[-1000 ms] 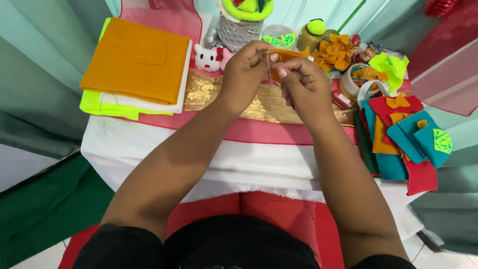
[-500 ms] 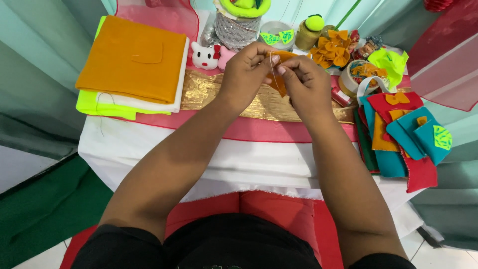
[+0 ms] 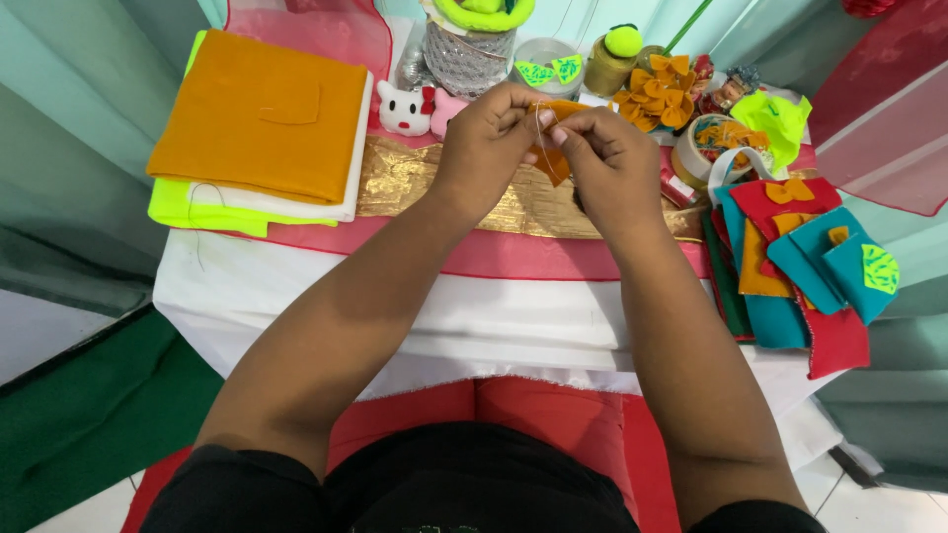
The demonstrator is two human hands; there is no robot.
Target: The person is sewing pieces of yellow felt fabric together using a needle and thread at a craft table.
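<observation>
Change: both hands stay up over the table's middle, the pinched felt shifting only slightly between them since the earlier frames.
Left hand (image 3: 489,138): fingers pressed together, pinching the left edge of the orange felt piece (image 3: 553,158).
Right hand (image 3: 607,163): thumb and forefinger pinched on the same piece, a thin thread (image 3: 538,133) running up between the fingertips; a needle cannot be made out.
Count: two hands, one held felt piece; one stack of felt sheets (image 3: 262,114) well left of the left hand; a cluster of small orange bows (image 3: 657,94) just beyond the right hand; one white cat toy (image 3: 405,109) near the left hand.
Felt piece look: small, mustard-orange, folded, mostly hidden by fingers.
Edges and room: gold fabric strip (image 3: 415,183) lies under the hands; teal and red felt cut-outs (image 3: 800,262) crowd the right side; bare white cloth (image 3: 494,316) toward the body.
</observation>
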